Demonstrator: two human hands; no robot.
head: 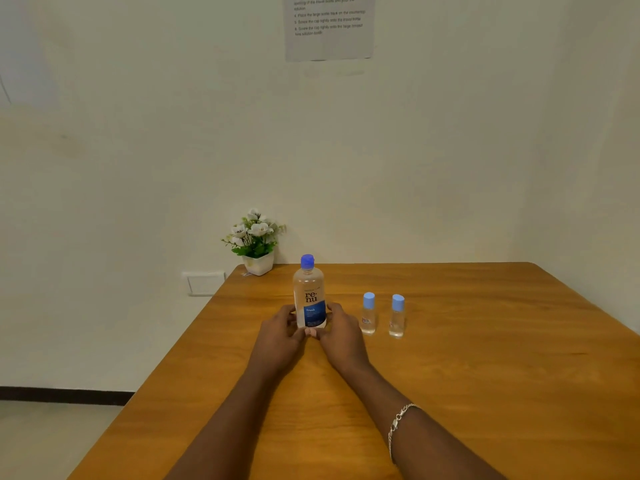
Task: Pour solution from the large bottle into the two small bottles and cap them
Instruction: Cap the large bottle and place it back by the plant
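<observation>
Sitting at the far left corner of the wooden desk (485,375) is a little white pot of white flowers (255,242), close to the wall. A white wall plate (204,282) shows just left of the desk edge.

Next comes the large bottle (309,294). It stands upright on the desk with its blue cap (307,261) on. It has clear liquid inside and a label that says "renu". The small words on the label are too blurry to read.

Both hands wrap around the bottom of the large bottle. The left hand (278,332) presses on its left side and the right hand (341,336) presses on its right side. The thumbs meet in front and hide the very bottom of the bottle. The other fingers curl behind it and are hard to see. A silver bracelet (398,424) is on the right arm.

To the right stand two small bottles, near each other but not touching. The first small bottle (368,313) and the second small bottle (397,316) both wear light blue caps.

High on the wall hangs a paper sheet (329,29). Its top is cut off.
</observation>
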